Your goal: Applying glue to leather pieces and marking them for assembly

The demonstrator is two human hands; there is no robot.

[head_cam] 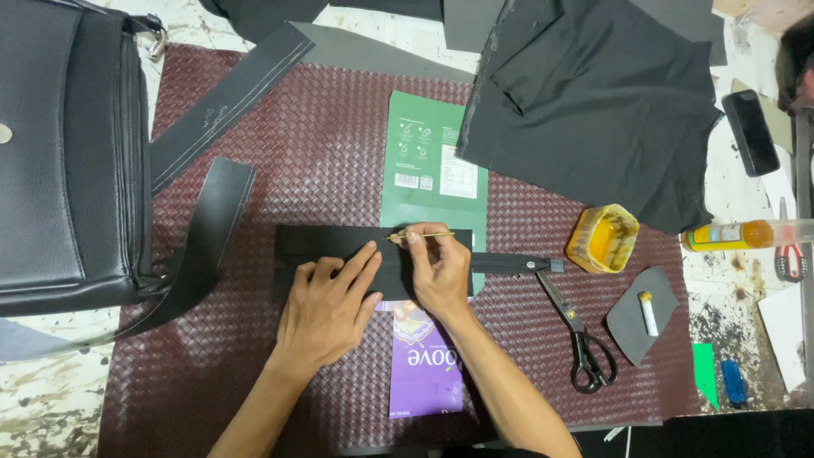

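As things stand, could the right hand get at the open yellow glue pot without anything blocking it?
Probably yes. The right hand, holding a thin stick, lies left of the glue pot; only the flat zipper strip lies between.

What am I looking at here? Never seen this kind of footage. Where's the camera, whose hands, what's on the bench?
There is no machine here: a person works with two bare hands, and the single picture comes from a camera worn on their head, looking down.

The left hand lies flat, pressing a black rectangular panel onto flattened green and purple packaging. The right hand has a thin yellowish stick in its grip, with the tip at the panel's upper edge.

Everything sits on a maroon woven mat. A black zipper tape sticks out from the panel's right end. Further right are black scissors and an open yellow pot, probably glue. A black bag lies at the left, and black fabric at the top right.
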